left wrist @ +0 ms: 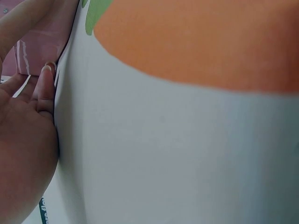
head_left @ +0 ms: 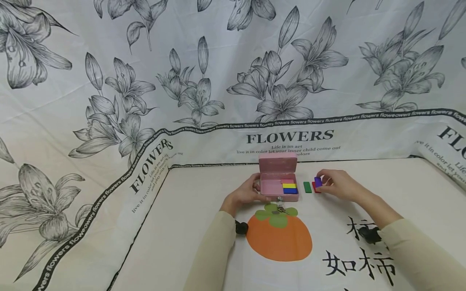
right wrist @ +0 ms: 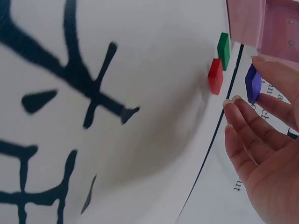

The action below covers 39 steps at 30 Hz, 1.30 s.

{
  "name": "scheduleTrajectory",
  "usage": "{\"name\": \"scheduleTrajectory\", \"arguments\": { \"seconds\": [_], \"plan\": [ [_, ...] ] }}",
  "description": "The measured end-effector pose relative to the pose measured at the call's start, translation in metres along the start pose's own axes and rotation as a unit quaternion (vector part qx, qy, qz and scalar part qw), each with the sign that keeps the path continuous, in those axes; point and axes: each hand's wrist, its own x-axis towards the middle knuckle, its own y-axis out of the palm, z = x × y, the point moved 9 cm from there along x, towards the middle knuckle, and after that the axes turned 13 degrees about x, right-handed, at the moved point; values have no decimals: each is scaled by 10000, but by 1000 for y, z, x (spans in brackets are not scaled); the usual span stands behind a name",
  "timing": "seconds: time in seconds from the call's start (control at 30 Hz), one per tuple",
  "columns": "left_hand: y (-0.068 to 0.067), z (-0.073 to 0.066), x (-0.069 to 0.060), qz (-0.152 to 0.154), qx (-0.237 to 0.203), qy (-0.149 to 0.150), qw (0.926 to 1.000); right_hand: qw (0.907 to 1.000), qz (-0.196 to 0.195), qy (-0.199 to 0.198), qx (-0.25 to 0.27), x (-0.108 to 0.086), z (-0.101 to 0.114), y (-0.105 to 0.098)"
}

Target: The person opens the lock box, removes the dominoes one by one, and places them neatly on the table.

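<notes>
A small pink metal box [head_left: 268, 197] stands on the table with its lid [head_left: 278, 165] raised. My left hand [head_left: 244, 191] grips the box's left side, thumb along the front. In the left wrist view, curled fingers [left wrist: 45, 88] lie against the pink wall. Inside, at the right, lie a blue block [head_left: 290, 191], a yellow block [head_left: 289, 186] and a pinkish-red one [head_left: 287, 181]. Right of the box, my right hand [head_left: 340, 185] pinches a purple block [right wrist: 253, 84] between thumb and forefinger. Near it on the cloth are a red block [right wrist: 215, 77] and a green block [right wrist: 224, 51].
A latch with a small key [head_left: 280, 208] hangs at the box's front. The white tablecloth carries a printed orange persimmon [head_left: 279, 242] and black characters [head_left: 358, 264]. Behind the table hangs a flower-printed curtain [head_left: 218, 137].
</notes>
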Motion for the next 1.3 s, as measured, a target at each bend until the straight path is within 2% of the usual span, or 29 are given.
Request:
{"name": "scheduleTrajectory", "arguments": {
  "seconds": [0.27,0.53,0.83,1.3],
  "plan": [
    [-1,1,1,-53,22,16,10000,9998,-39,131,-132,-3,-18,-8],
    [0,2,1,-45,-67,53,10000,9992,39,381,-100,-2,-36,-6],
    [1,3,1,-25,-45,-55,10000,9989,200,419,-38,-1,-37,-3],
    [1,3,3,-19,6,-30,10000,9979,299,577,51,0,-43,-1]
  ]
}}
